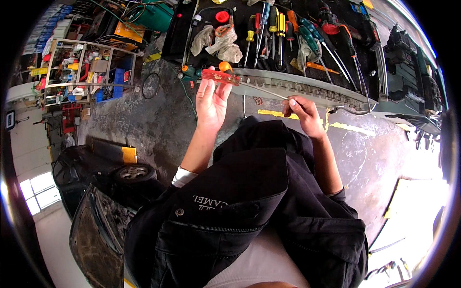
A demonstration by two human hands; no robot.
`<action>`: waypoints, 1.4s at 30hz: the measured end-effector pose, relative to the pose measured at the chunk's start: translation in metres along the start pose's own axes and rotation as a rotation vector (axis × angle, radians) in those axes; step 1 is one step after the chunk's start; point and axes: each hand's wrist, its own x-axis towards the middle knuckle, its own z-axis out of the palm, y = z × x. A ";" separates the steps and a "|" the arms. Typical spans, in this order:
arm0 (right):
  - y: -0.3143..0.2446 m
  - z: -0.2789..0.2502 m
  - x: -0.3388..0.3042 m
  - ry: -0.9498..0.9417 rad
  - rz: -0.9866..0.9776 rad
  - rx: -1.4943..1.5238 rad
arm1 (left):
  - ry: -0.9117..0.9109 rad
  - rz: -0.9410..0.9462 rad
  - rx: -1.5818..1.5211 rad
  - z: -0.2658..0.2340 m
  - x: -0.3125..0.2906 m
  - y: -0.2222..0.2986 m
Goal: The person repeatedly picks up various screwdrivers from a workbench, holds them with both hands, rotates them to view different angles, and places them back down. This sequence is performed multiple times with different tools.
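A screwdriver (221,77) with a translucent red handle lies crosswise between my hands, in front of the tool bench. My left hand (213,103) grips its handle from below, fingers closed. The fingertips of my right hand (305,114) pinch the far end of its thin metal shaft. Past the handle shows an orange ball-shaped knob (224,66). Several more screwdrivers lie in a row on the black mat (230,10), among them a yellow-handled screwdriver (281,29). Crumpled pale rags (225,45) rest to their left.
Along the bench's front edge runs a metal rail (288,81). Further right lie a power drill (328,21) and an orange screwdriver (322,68). A metal rack (79,86) full of parts stands at the left. Behind it sits a dark car (91,168), and a cable loop (151,85) lies on the floor.
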 end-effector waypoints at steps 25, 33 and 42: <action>0.031 0.017 -0.001 -0.054 0.045 0.047 | -0.027 0.122 0.287 -0.001 0.005 0.010; 0.029 0.019 0.003 -0.044 0.041 -0.463 | -0.074 0.148 0.446 0.012 -0.001 0.009; -0.002 0.020 0.011 0.190 -0.205 -0.648 | -0.273 0.220 0.771 0.023 -0.007 -0.018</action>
